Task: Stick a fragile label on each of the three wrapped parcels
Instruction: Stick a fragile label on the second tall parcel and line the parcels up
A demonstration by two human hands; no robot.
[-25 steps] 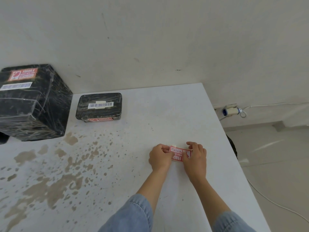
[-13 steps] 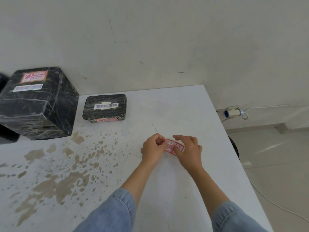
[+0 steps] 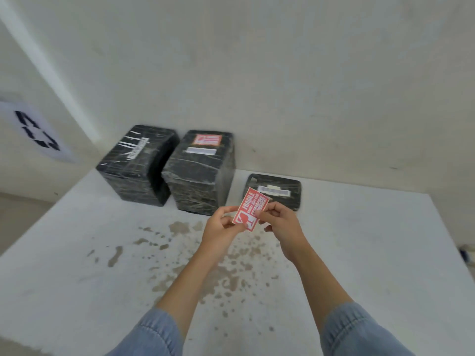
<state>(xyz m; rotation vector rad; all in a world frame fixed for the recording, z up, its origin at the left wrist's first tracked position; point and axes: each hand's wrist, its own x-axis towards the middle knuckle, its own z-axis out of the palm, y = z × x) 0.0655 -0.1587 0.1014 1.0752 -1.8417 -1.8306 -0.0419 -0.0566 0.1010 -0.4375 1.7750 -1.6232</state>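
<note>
The fragile label (image 3: 250, 209), flat on the table (image 3: 359, 253) a second ago, is now lifted at frame centre, pinched between left hand (image 3: 221, 227) and right hand (image 3: 280, 222), probably bound for the left-most parcel (image 3: 136, 163), which shows no red label.

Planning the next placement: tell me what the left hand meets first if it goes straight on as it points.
Likely the left end of the flat parcel, just beyond the fragile label that the left hand holds. Depth is unclear, so it might pass above it to the wall.
</note>
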